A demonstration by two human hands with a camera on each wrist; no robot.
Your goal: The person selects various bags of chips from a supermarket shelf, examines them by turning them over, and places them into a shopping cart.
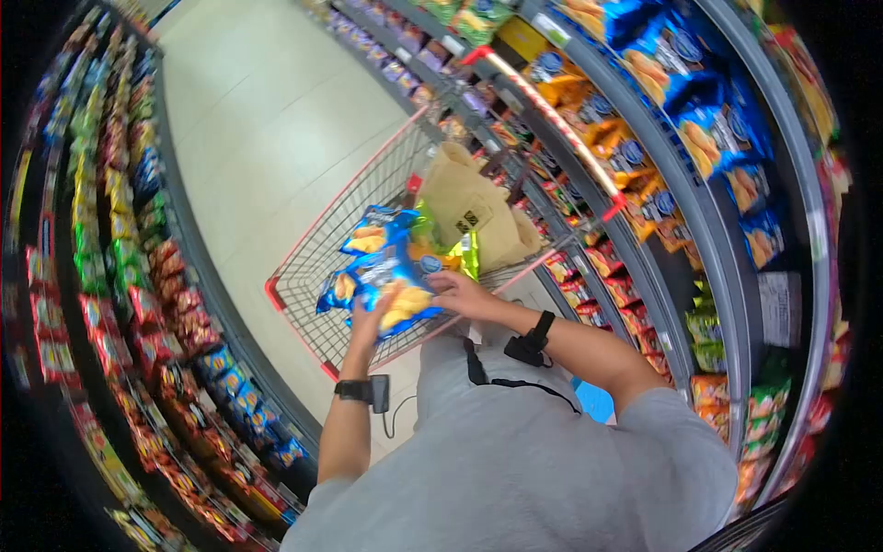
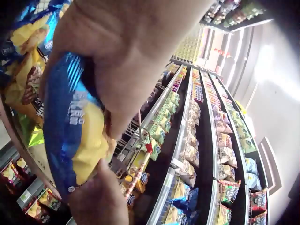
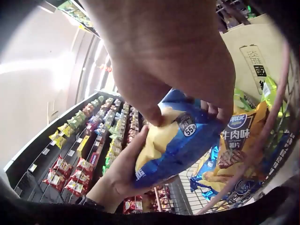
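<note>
Above the near end of the shopping cart (image 1: 299,308), both hands hold a blue bag of potato chips (image 1: 405,308) with yellow chips printed on it. My left hand (image 1: 368,324) grips one side of it. On the other side my right hand (image 1: 466,298) has thumb and fingers about the bag's edge. The right wrist view shows the bag (image 3: 180,138) tilted between the two hands, a "55" mark on its face. Other blue chip bags (image 1: 375,230) lie in the cart, along with an orange chip bag (image 3: 241,136).
A tan paper bag (image 1: 469,198) and a green packet (image 1: 467,253) sit in the cart. Shelves of snack bags (image 1: 635,175) run close along the right, and more shelves (image 1: 120,230) line the left. Between them lies the tiled aisle floor (image 1: 248,110).
</note>
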